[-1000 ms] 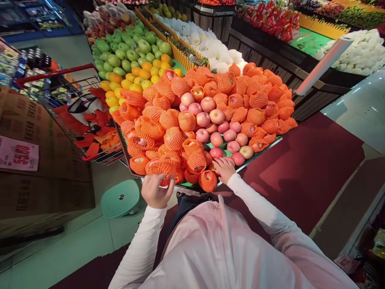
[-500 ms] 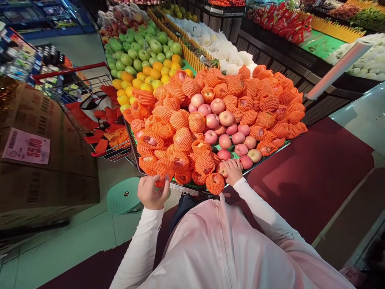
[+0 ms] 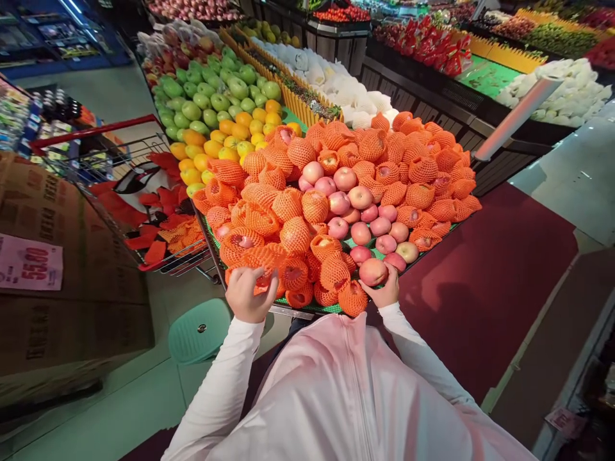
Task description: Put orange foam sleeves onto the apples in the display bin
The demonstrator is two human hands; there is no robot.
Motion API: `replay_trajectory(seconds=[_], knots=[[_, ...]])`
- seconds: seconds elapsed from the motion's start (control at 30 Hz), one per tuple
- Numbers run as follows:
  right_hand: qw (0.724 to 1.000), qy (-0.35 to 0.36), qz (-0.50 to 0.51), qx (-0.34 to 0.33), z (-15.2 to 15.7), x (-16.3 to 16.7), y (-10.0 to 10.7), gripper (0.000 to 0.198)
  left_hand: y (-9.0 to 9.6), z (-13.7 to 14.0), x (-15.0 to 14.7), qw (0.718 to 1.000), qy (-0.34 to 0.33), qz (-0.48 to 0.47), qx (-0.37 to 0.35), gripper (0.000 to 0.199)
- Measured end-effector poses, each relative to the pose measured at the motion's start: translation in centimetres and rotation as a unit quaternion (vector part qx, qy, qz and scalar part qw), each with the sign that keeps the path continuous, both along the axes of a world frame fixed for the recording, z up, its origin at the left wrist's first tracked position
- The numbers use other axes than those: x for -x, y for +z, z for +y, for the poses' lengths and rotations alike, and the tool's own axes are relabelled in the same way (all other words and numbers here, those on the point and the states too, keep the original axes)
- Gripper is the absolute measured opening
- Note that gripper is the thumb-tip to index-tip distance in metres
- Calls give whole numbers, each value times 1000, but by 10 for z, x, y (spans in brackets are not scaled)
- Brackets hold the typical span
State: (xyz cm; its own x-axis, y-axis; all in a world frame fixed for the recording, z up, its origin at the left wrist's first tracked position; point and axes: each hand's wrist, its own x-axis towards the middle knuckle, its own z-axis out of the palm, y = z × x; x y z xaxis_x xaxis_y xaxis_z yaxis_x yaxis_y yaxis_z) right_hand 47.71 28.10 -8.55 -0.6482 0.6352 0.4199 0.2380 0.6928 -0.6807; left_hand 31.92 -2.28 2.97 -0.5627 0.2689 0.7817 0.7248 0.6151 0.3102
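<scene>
My right hand (image 3: 385,294) is closed around a bare pink apple (image 3: 373,271), palm turned up, at the near edge of the display. Over the near left corner, my left hand (image 3: 250,296) has its thumb and fingers closed on an orange foam net (image 3: 265,257); whether fruit is inside it I cannot make out. Apples in orange foam nets (image 3: 335,273) lie heaped between and beyond my hands. Several bare apples (image 3: 361,233) sit in the middle and right of the heap, just past my right hand.
Oranges (image 3: 230,142) and green apples (image 3: 202,102) fill the display's far left. A shopping cart (image 3: 158,256) holding orange foam nets stands at the left, beside a cardboard box (image 3: 72,320). A green stool (image 3: 199,330) is on the floor. A pale post (image 3: 519,118) rises at the right.
My right hand has turned from palm down over the apple to palm up, with the apple raised in it. The left hand still pinches the foam net. The view has shifted slightly.
</scene>
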Motion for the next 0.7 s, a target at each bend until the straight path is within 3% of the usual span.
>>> replay_trajectory(seconds=[0.2, 0.47, 0.6, 0.7], knots=[[996, -59, 58, 38, -12, 3, -11, 84, 10, 4, 17, 999, -30, 28, 2, 17], [970, -120, 144, 153, -11, 16, -4, 89, 14, -14, 35, 997, 54, 33, -43, 23], [969, -110, 137, 176, -3, 18, 11, 88, 5, -19, 42, 999, 22, 20, -41, 23], [972, -51, 125, 192, 5, 26, 41, 88, -4, -16, 44, 998, 28, -24, -51, 20]])
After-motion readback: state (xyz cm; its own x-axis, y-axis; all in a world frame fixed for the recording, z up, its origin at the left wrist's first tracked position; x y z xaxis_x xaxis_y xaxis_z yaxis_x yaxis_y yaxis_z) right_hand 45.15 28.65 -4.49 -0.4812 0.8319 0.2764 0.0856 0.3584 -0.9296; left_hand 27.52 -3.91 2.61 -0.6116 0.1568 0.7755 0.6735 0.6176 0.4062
